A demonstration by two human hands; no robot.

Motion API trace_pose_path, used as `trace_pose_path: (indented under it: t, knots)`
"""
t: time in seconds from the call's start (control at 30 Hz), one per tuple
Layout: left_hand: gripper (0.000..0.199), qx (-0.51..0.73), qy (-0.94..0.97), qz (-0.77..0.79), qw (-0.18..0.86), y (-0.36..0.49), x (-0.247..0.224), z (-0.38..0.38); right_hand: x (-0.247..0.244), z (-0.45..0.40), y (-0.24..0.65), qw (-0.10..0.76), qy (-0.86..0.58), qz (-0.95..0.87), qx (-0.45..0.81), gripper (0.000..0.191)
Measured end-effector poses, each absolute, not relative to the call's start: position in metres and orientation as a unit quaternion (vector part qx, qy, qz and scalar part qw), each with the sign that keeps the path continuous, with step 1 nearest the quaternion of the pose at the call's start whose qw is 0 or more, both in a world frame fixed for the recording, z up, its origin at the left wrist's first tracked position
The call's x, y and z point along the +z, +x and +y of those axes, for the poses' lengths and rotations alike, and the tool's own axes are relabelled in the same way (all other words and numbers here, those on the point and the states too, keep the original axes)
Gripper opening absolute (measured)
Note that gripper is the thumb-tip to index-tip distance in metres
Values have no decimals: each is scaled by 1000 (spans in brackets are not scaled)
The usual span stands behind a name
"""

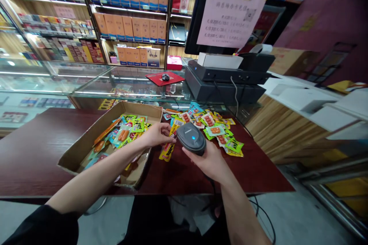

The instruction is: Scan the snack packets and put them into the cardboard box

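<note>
I'm looking down at a dark red table [43, 149], and the landmark I steer by is the cardboard box [86, 141], open-topped and half full of bright snack packets.

My right hand [211, 160] is wrapped around a grey barcode scanner [191, 138], fingers closed under its body, its blue light facing up at me. The scanner sits off the box's right-hand corner, clear of the cardboard, with its head tipped forward and left.

My left hand [158, 134] reaches across the box's right edge, fingertips pressed together on a yellow snack packet [168, 147]. That packet hangs just outside the box's right wall, long axis running from the fingers down toward me and slightly left, lower end resting on the table.

Here's the relation that counts: the packet lies immediately left of the scanner's head, nearly touching it, and slightly below it. So the left hand is the nearer one to the packet, already pinching it, while the scanner's window points roughly at the packet's upper part. I can't see the printed face well enough to tell where a barcode sits.

Farther right of the box, beyond the scanner, a loose pile of packets [212, 128] spreads across the table. Behind the box stands a glass counter [120, 84], with a till unit [227, 80] at its right end.
</note>
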State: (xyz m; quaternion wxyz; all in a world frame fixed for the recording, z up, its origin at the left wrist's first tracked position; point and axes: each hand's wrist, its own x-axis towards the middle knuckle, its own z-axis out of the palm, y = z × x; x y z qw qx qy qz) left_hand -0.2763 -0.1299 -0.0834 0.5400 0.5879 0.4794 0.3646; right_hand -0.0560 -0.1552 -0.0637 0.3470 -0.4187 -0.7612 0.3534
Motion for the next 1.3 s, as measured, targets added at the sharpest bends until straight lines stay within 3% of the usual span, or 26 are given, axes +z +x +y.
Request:
trace_pose_path:
  t: [0.17,0.33,0.6,0.83,1.1,1.2,1.3]
  knots:
    - [40,385,561,503,533,-288,-59,-137,-60,-156,-59,354,-404,-769,348,37]
    - [41,387,561,574,455,-338,-29,-154,-58,-153,-74,361,-392,-776,337,34]
    - [55,379,504,674,383,-397,-13,-198,-67,-152,-101,329,-329,-795,390,33]
    - [51,356,524,655,412,-368,-26,-175,-64,-148,-86,347,-334,-789,381,30]
    - [45,284,596,610,438,-296,-42,-103,-84,-126,-28,351,-436,-753,347,35]
    - [38,238,666,604,367,-277,-58,-72,-96,-118,-8,359,-464,-728,355,37]
    - [26,169,765,592,187,-256,-76,-41,-103,-111,11,372,-481,-706,363,39]
